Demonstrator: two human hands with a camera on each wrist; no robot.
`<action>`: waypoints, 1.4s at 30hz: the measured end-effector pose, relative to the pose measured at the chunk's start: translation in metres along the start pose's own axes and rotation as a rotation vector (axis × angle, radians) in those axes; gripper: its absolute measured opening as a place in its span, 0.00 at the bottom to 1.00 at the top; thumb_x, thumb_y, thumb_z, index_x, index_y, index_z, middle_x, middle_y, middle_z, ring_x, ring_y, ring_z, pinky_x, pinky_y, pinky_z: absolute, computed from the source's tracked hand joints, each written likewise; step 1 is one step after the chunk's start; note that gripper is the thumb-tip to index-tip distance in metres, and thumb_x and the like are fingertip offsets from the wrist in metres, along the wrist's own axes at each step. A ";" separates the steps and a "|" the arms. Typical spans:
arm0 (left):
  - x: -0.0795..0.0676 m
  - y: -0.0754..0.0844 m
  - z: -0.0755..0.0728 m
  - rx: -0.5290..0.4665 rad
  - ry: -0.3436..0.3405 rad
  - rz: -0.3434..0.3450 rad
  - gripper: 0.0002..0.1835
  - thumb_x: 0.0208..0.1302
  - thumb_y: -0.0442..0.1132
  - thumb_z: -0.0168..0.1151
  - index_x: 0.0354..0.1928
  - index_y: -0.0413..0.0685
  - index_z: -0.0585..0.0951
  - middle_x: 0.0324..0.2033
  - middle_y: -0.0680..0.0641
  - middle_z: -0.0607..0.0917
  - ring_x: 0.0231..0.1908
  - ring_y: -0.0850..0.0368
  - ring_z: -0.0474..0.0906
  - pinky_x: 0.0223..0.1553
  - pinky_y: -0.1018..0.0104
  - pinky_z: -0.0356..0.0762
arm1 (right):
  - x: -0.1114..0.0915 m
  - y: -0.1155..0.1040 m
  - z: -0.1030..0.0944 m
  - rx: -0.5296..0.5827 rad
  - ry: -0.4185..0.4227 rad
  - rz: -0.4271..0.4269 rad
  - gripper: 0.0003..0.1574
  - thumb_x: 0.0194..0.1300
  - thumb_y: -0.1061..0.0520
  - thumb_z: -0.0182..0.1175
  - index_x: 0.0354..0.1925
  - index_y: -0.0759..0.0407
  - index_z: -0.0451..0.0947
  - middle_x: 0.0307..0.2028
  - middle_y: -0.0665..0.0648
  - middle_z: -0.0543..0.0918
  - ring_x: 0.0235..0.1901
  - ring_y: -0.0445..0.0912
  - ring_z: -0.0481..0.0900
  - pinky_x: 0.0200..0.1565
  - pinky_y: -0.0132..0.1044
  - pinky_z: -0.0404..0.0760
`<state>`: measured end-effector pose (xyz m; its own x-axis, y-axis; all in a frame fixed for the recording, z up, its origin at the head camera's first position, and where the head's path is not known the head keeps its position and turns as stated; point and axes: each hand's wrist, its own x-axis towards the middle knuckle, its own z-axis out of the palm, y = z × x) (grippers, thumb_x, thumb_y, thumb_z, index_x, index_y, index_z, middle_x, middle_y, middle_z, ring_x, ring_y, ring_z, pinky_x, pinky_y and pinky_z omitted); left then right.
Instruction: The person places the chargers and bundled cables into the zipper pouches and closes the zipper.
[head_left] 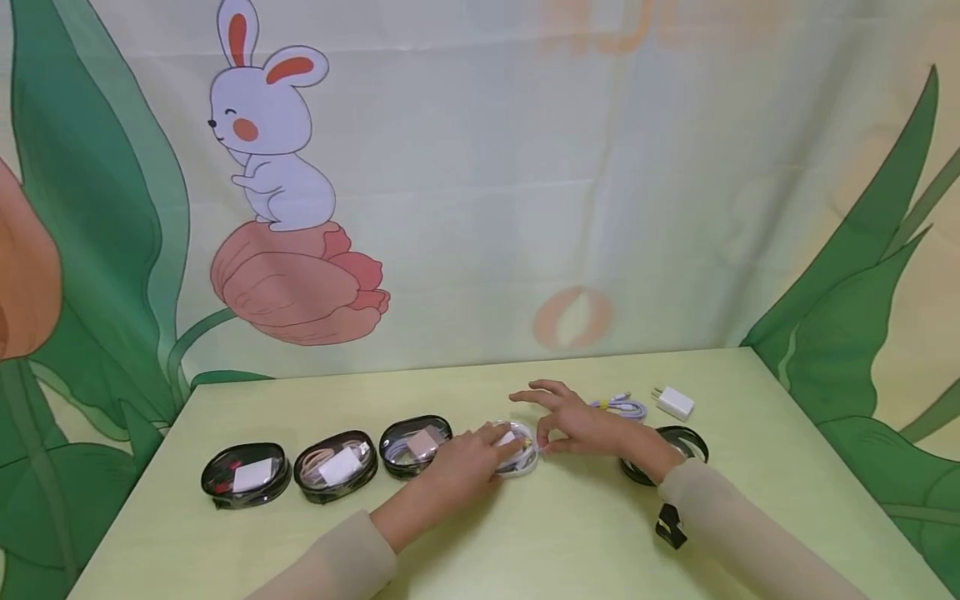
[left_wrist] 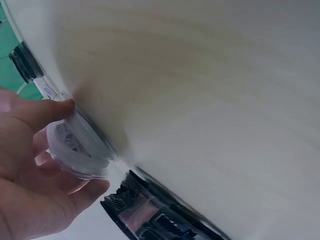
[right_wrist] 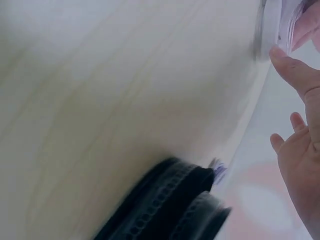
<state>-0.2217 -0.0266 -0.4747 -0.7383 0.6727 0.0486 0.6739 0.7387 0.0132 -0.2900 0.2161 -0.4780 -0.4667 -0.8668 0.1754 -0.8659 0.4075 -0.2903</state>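
My left hand point(head_left: 465, 463) grips a clear oval case with white trim point(head_left: 529, 457) at mid-table. In the left wrist view, the thumb presses one side of that case point(left_wrist: 80, 152) and the other fingers curl about it. A white piece shows inside, partly covered by my fingers. To the right, my right hand point(head_left: 581, 423) hovers with its fingers spread forward. Its thumb point(right_wrist: 282, 56) is right at the case's edge in the right wrist view. Just left of my left hand lies a black-trimmed clear case point(head_left: 393, 440) holding a pink block and a cable.
Two more black-trimmed cases, one point(head_left: 335, 467) beside the other point(head_left: 247, 477), hold white chargers and cables. Under my right forearm is another black case point(head_left: 701, 448), partly hidden. Behind it lie a purple cable point(head_left: 633, 409) and a white plug point(head_left: 677, 403). A printed curtain point(head_left: 465, 208) backs the table.
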 end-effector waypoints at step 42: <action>-0.009 -0.013 -0.008 0.144 0.006 0.249 0.30 0.69 0.37 0.64 0.70 0.34 0.71 0.69 0.38 0.73 0.70 0.43 0.67 0.69 0.56 0.67 | 0.000 -0.006 0.016 -0.089 0.139 0.068 0.08 0.56 0.59 0.75 0.30 0.55 0.84 0.65 0.68 0.74 0.64 0.73 0.67 0.64 0.67 0.64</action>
<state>-0.2238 -0.0427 -0.4675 -0.5499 0.8343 0.0388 0.8234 0.5493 -0.1420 -0.2817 0.2088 -0.4909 -0.5396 -0.7911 0.2881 -0.8412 0.4927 -0.2227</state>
